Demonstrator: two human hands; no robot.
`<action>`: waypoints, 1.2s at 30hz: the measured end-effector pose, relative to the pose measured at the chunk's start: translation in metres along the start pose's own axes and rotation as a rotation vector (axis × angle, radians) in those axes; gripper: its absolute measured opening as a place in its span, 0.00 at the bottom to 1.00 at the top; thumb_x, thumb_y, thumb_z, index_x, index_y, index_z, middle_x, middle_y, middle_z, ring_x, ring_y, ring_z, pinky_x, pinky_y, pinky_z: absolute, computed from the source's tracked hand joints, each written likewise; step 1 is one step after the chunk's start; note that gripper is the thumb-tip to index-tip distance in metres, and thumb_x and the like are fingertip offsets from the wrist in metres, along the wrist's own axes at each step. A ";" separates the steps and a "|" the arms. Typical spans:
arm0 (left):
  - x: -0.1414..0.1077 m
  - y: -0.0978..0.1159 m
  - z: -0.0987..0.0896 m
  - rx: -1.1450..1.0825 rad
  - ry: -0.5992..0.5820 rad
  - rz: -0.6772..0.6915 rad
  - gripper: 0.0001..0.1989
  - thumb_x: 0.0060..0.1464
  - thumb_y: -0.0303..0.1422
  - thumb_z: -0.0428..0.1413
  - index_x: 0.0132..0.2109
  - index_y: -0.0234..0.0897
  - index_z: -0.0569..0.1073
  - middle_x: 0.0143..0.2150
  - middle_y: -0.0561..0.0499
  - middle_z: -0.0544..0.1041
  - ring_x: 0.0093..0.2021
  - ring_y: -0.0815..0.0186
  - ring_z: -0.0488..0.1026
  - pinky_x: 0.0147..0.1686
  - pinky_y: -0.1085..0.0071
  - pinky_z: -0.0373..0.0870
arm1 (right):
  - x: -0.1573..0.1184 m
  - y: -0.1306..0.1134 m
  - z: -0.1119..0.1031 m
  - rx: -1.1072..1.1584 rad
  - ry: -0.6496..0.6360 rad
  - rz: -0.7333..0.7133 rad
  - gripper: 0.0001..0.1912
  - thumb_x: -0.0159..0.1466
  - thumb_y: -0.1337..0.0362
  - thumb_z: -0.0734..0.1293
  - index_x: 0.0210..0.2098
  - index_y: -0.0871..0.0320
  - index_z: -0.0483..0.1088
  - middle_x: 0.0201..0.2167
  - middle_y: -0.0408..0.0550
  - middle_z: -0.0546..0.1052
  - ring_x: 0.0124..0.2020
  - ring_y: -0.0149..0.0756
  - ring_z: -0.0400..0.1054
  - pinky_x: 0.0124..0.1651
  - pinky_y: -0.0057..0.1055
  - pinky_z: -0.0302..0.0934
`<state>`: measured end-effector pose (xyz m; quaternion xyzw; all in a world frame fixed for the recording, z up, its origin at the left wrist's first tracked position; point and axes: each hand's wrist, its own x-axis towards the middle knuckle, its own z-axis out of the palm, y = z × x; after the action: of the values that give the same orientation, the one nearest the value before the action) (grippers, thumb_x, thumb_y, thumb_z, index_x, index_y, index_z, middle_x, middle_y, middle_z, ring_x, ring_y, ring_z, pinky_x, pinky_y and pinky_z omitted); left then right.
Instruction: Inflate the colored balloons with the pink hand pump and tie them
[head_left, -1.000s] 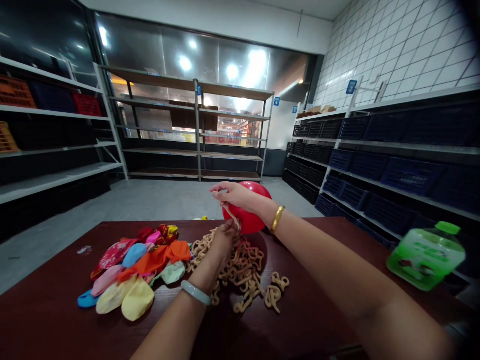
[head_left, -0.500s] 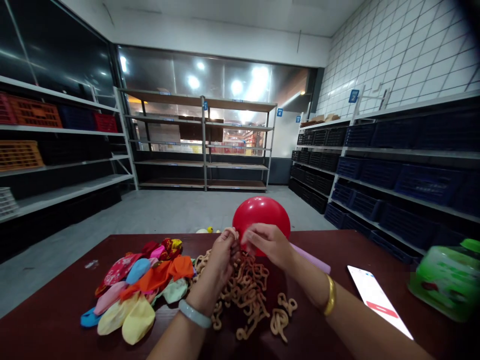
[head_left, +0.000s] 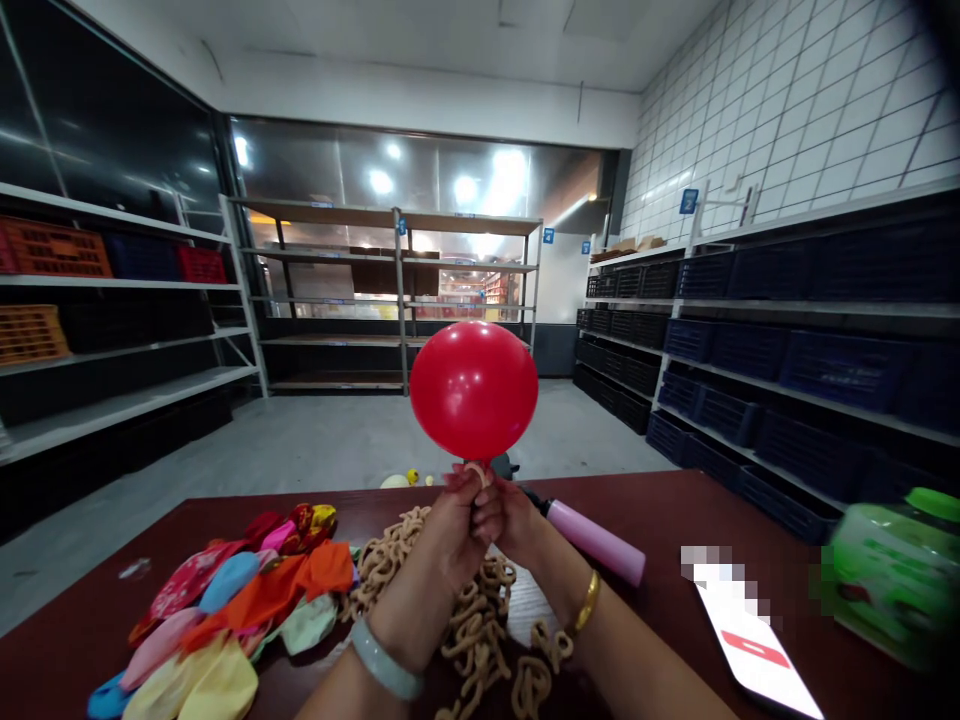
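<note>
An inflated red balloon (head_left: 474, 390) stands upright over the table's far edge, its neck end down between my two hands. My left hand (head_left: 454, 515) is closed, pinching a tan rubber band (head_left: 477, 472) just under the balloon. Against it, my right hand (head_left: 510, 515) is closed around the balloon's neck; its fingertips are partly hidden. Below both hands spreads a pile of tan rubber bands (head_left: 472, 640). To the left lies a heap of uninflated balloons (head_left: 262, 600) in several colours. A pink cylinder with a black end (head_left: 600, 545) rests right of my right hand.
A lit phone (head_left: 757, 640) lies on the dark red table (head_left: 652, 660) at right, beside a green bottle (head_left: 892, 580). Shelves with crates (head_left: 847, 370) line both side walls. A rack (head_left: 330, 340) stands at the back. Small yellow items (head_left: 411, 477) show beyond the table edge.
The red balloon has risen from behind my right hand to above both hands. My hands have come together at its neck. The view has shifted slightly, and more of the pink cylinder shows.
</note>
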<state>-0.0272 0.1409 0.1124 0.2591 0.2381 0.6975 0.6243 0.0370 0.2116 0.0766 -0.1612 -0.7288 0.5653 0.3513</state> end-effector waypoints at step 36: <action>0.003 -0.035 -0.057 0.706 0.394 0.464 0.11 0.48 0.38 0.61 0.35 0.34 0.79 0.31 0.49 0.79 0.34 0.62 0.74 0.36 0.69 0.69 | -0.048 -0.007 -0.016 -0.479 0.187 -0.526 0.08 0.65 0.71 0.63 0.40 0.55 0.71 0.39 0.48 0.77 0.43 0.36 0.70 0.49 0.35 0.64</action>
<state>-0.0391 0.1471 0.0470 0.3648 0.5105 0.7310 0.2683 0.0835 0.1905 0.0694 -0.0967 -0.8217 0.2517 0.5020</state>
